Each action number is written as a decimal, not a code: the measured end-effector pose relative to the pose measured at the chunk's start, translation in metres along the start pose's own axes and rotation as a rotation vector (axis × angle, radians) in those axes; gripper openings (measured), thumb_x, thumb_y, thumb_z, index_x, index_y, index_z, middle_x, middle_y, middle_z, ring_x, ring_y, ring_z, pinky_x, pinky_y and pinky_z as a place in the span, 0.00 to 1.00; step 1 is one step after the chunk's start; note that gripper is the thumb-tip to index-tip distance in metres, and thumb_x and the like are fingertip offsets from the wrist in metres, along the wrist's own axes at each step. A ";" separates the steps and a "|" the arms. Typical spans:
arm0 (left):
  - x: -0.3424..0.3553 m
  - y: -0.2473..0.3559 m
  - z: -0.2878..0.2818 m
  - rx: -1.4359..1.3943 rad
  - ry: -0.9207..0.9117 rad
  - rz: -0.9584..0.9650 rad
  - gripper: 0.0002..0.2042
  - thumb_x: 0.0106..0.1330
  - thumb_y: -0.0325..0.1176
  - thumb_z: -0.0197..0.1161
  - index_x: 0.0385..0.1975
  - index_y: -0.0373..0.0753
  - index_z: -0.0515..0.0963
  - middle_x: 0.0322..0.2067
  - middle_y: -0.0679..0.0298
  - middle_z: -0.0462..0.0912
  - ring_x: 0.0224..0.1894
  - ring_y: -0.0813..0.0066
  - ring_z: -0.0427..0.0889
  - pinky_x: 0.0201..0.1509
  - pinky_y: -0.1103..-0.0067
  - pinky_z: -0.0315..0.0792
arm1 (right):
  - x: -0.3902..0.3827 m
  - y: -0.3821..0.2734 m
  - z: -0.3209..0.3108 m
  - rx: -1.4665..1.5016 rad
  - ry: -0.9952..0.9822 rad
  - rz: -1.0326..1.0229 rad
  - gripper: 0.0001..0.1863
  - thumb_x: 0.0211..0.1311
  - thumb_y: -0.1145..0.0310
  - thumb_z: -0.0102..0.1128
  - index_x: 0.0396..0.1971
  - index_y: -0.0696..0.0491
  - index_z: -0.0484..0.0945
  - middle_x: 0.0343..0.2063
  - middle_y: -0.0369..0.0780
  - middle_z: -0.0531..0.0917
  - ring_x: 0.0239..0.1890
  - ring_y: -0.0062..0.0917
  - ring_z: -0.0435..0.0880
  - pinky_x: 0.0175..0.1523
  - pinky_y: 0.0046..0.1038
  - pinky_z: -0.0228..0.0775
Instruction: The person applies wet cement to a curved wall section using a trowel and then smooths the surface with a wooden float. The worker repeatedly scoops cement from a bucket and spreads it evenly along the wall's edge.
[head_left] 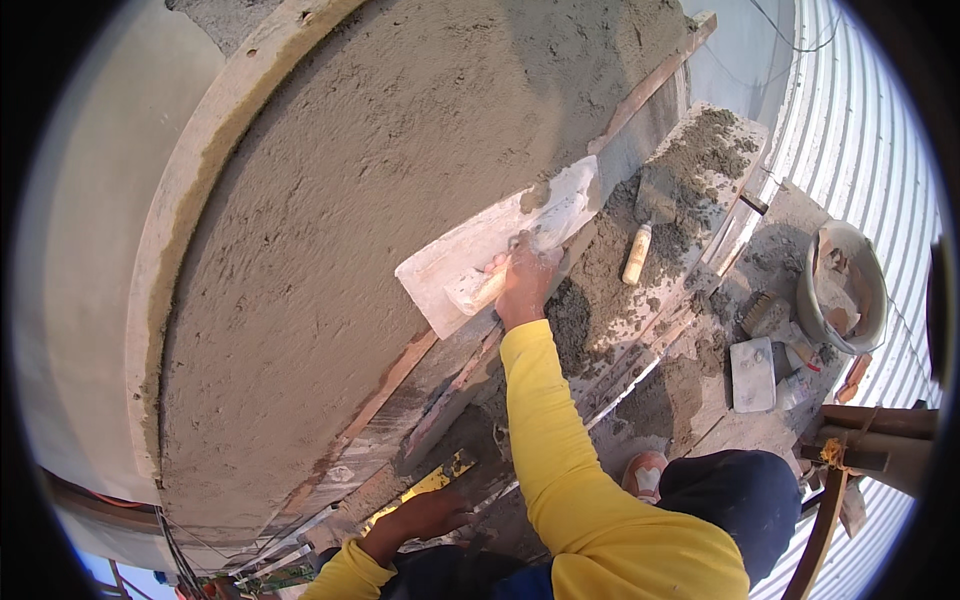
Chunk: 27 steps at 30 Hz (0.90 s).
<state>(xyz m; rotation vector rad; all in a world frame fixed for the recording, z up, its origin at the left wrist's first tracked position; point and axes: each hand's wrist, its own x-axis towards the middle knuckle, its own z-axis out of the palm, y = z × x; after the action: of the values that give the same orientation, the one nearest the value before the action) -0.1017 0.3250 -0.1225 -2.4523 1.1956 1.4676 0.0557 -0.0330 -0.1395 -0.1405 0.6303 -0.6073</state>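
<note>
My right hand [525,270] grips the wooden handle of a pale rectangular float [440,285], whose plate lies against wet grey plaster [280,250] along its lower right edge. Low in the view, my left hand [430,515] has curled fingers beside a dark, mortar-smeared surface and a yellow strip [425,483]; what it holds, if anything, is unclear. Right of the float, a trowel with a pale wooden handle [637,255] lies in lumpy mortar on a board [740,130].
A curved wooden form strip [190,180] borders the plaster. At right stand a mortar-stained bucket [870,280], a brush [765,315] and a pale block [752,375] on planks. Beyond are white corrugated sheeting [890,150] and wooden poles [880,420].
</note>
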 end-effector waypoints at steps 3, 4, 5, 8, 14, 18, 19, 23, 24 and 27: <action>-0.002 -0.013 0.018 -0.053 0.015 0.013 0.20 0.80 0.50 0.58 0.54 0.38 0.83 0.48 0.50 0.86 0.53 0.49 0.85 0.58 0.62 0.77 | 0.047 -0.030 -0.004 0.123 -0.153 -0.036 0.15 0.78 0.72 0.54 0.56 0.49 0.60 0.33 0.38 0.73 0.22 0.24 0.73 0.24 0.33 0.72; -0.003 -0.011 0.019 -0.072 -0.013 0.011 0.20 0.80 0.50 0.58 0.54 0.38 0.83 0.48 0.50 0.86 0.53 0.50 0.85 0.58 0.62 0.77 | 0.031 -0.030 0.007 0.132 -0.082 -0.020 0.15 0.79 0.72 0.53 0.56 0.50 0.59 0.32 0.39 0.73 0.22 0.25 0.73 0.24 0.34 0.72; -0.003 -0.007 0.016 -0.081 -0.044 0.023 0.20 0.80 0.50 0.58 0.54 0.38 0.83 0.48 0.50 0.86 0.53 0.50 0.85 0.58 0.62 0.77 | 0.018 -0.024 0.011 0.100 -0.061 -0.028 0.15 0.79 0.72 0.53 0.56 0.50 0.59 0.32 0.39 0.72 0.22 0.26 0.73 0.24 0.34 0.72; 0.000 -0.006 0.011 -0.102 -0.081 0.016 0.20 0.81 0.50 0.58 0.53 0.38 0.82 0.48 0.50 0.86 0.53 0.50 0.85 0.58 0.62 0.77 | -0.007 -0.006 0.010 0.059 -0.034 -0.043 0.17 0.78 0.73 0.52 0.58 0.51 0.57 0.29 0.40 0.71 0.22 0.27 0.73 0.24 0.35 0.73; -0.003 -0.010 0.016 -0.091 -0.015 0.026 0.20 0.81 0.50 0.58 0.53 0.37 0.82 0.46 0.51 0.85 0.51 0.51 0.85 0.56 0.63 0.77 | 0.107 -0.087 0.018 0.157 -0.143 -0.147 0.20 0.77 0.74 0.53 0.61 0.51 0.56 0.33 0.42 0.73 0.22 0.29 0.75 0.23 0.37 0.74; 0.009 -0.012 0.017 -0.098 -0.097 0.049 0.19 0.80 0.49 0.59 0.53 0.38 0.82 0.45 0.52 0.86 0.49 0.52 0.85 0.54 0.63 0.77 | 0.068 -0.057 0.019 0.040 -0.094 -0.180 0.15 0.78 0.75 0.52 0.58 0.52 0.60 0.28 0.40 0.71 0.21 0.27 0.75 0.23 0.36 0.76; 0.012 -0.008 0.014 -0.096 -0.098 0.050 0.19 0.80 0.49 0.58 0.53 0.38 0.82 0.45 0.52 0.86 0.49 0.53 0.85 0.54 0.63 0.77 | 0.050 -0.042 0.016 0.086 -0.135 -0.210 0.17 0.78 0.76 0.51 0.59 0.51 0.59 0.28 0.40 0.72 0.20 0.27 0.76 0.22 0.35 0.77; 0.008 -0.003 0.000 -0.097 -0.077 -0.024 0.19 0.81 0.49 0.58 0.54 0.39 0.82 0.47 0.52 0.86 0.50 0.53 0.85 0.55 0.63 0.77 | 0.089 -0.076 0.021 0.056 -0.136 -0.208 0.15 0.77 0.74 0.54 0.57 0.54 0.62 0.34 0.42 0.73 0.22 0.28 0.76 0.24 0.36 0.77; 0.005 -0.003 0.001 -0.090 -0.066 -0.025 0.19 0.81 0.49 0.58 0.55 0.40 0.82 0.47 0.52 0.86 0.51 0.53 0.85 0.55 0.64 0.77 | 0.109 -0.094 0.020 0.059 -0.131 -0.195 0.17 0.77 0.74 0.55 0.58 0.54 0.61 0.36 0.44 0.73 0.23 0.28 0.76 0.25 0.37 0.78; 0.005 -0.017 0.018 -0.087 -0.094 0.037 0.19 0.81 0.49 0.58 0.55 0.40 0.83 0.49 0.53 0.86 0.52 0.54 0.85 0.56 0.64 0.77 | 0.142 -0.124 0.022 0.079 -0.211 -0.157 0.18 0.77 0.73 0.55 0.58 0.54 0.59 0.36 0.43 0.73 0.23 0.28 0.75 0.26 0.38 0.78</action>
<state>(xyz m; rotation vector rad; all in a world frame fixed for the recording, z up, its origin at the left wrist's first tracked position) -0.1031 0.3411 -0.1425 -2.3964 1.1904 1.6588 0.0989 -0.2169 -0.1567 -0.1785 0.3921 -0.7568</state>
